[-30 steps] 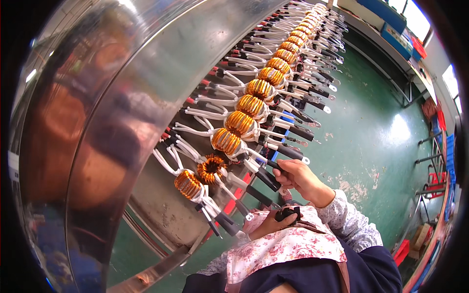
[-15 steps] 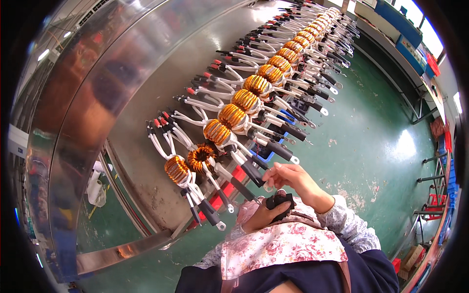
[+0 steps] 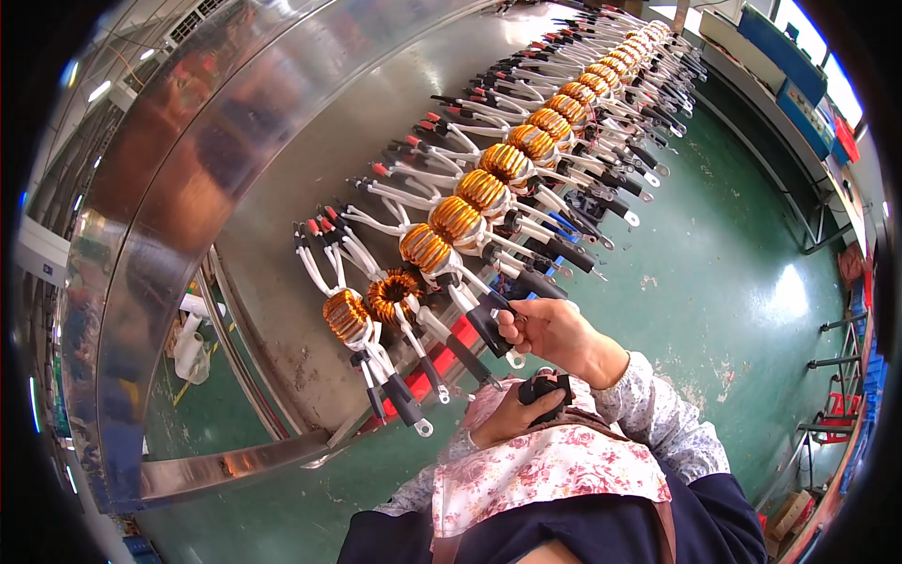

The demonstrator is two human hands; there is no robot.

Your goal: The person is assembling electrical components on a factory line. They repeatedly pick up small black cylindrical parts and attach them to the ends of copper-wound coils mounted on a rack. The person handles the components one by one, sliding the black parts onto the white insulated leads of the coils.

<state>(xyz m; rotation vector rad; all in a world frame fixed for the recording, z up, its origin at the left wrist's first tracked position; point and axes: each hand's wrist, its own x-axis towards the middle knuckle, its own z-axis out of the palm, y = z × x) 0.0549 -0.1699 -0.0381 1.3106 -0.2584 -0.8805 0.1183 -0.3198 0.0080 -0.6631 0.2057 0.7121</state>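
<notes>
Head | my left hand (image 3: 508, 415) curled round black pieces (image 3: 556, 384) | my right hand (image 3: 566, 344), fingers pinched on black-sleeved lead (image 3: 492, 301), right of coils (image 3: 457, 219) | best held straight, I judge

No readable text, brands, numbers or signs in view. Small dark mark on the white box-shaped housing (image 3: 42, 252), far left: too small to read. Lighter panel on the blue box-shaped unit (image 3: 804, 119), upper right: no lettering legible.
</notes>
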